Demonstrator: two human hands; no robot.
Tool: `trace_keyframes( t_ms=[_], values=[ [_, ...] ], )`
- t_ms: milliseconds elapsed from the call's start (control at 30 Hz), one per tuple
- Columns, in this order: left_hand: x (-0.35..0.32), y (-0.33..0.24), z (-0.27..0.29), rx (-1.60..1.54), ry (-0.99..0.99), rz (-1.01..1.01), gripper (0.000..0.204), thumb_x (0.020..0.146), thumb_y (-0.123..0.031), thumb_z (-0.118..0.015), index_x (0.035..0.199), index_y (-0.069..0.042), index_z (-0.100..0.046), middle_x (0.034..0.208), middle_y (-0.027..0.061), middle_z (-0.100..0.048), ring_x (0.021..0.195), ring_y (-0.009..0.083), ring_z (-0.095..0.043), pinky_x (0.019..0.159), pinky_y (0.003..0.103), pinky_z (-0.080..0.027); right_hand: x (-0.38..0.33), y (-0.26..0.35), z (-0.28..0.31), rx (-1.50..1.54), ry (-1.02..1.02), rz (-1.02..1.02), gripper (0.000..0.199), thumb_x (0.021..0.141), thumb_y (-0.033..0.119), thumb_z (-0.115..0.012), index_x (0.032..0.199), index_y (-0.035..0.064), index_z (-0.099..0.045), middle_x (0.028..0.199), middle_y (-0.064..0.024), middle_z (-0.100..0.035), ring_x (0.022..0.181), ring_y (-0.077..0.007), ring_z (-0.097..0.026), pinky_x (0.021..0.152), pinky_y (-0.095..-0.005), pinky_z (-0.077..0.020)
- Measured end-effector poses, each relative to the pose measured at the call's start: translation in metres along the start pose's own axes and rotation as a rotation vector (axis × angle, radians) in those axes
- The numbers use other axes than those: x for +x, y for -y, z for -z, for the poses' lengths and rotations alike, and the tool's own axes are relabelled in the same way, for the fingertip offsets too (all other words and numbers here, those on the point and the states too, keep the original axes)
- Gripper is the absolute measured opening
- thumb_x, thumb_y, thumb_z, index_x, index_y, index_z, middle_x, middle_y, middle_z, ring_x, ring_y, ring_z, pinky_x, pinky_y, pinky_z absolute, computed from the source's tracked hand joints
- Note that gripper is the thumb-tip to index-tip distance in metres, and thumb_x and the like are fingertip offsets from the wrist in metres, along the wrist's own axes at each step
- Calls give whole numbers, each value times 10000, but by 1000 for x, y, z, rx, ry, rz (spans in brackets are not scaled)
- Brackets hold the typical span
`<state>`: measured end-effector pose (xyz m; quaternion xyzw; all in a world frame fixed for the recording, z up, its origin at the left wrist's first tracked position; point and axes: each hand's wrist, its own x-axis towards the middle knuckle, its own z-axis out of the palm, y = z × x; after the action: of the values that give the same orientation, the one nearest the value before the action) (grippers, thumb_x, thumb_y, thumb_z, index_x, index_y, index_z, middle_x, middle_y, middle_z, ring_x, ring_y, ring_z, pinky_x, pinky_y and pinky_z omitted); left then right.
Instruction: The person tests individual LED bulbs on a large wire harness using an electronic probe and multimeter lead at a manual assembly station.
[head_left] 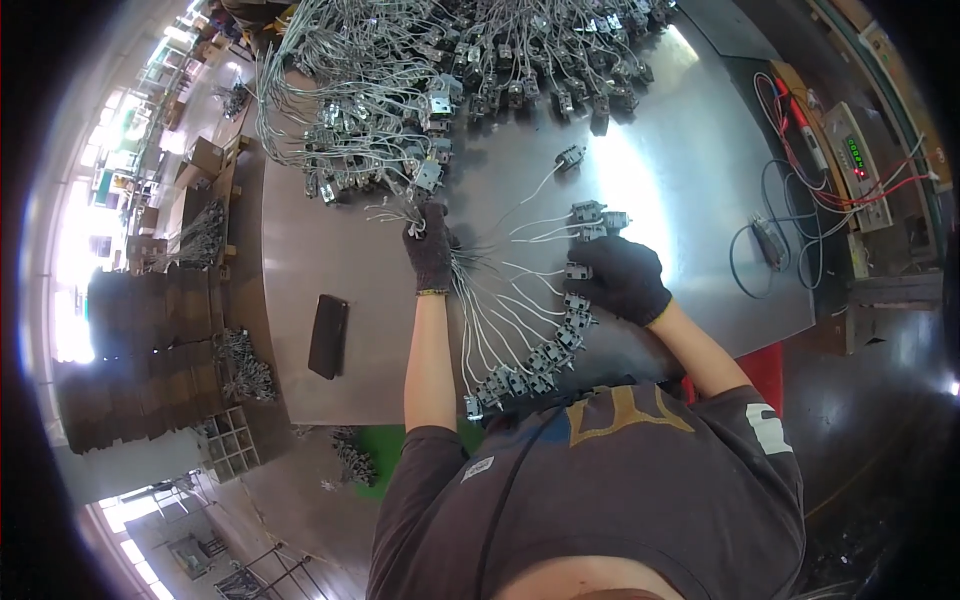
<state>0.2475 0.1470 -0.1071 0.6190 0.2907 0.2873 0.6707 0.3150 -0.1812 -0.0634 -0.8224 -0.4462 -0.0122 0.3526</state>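
My left hand (430, 250), in a dark knit glove, is closed round a bundle of thin white wires (480, 330). Their short loose ends poke out beyond the fist. From there the wires fan out to a curved row of small grey boxy parts (545, 360) with metal faces, lying near the table's front edge. My right hand (622, 280), gloved alike, has its fingertips closed on one of these small boxy parts (578, 270). Just beyond it lie several more wired parts (588, 212). A single wired part (570, 157) lies farther off.
A large heap of similar wired parts (400, 110) covers the table's far side. On the metal table (380, 390) a dark flat case (328, 336) lies at left. At right are a meter with a lit display (858, 155), red leads and a grey cable (765, 240). Stacked cardboard (140, 350) stands beyond the left edge.
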Motion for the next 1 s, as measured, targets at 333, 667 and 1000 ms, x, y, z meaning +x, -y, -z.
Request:
trace_keyframes(
  t_ms=[333,667,1000],
  values=[
    [-3,-1,0,69,-28,-22,229,1048,-270,-643,929,-79,-686,627,-53,-504,495,56,-443,454,274,-337,-31,-11,8,-32,-157,111,217,903,299,-745,1021,119,-773,780,-80,-706,669,-292,-671,630,-402,-536],
    [40,13,1,138,-47,-101,326,1049,-375,-662,935,-72,-697,663,-59,-519,508,63,-459,464,274,-356,3,-21,11,237,-361,39,438,855,64,-707,1291,59,-666,1097,-145,-734,907,-323,-742,826,-413,-612],
    [42,16,3,99,-23,-18,334,1030,-405,-703,919,-91,-693,670,-77,-520,555,50,-460,486,267,-349,88,-87,7,437,-188,-288,365,1041,140,-585,1394,59,-623,1216,-157,-727,1020,-287,-727,929,-365,-569]
  ],
)
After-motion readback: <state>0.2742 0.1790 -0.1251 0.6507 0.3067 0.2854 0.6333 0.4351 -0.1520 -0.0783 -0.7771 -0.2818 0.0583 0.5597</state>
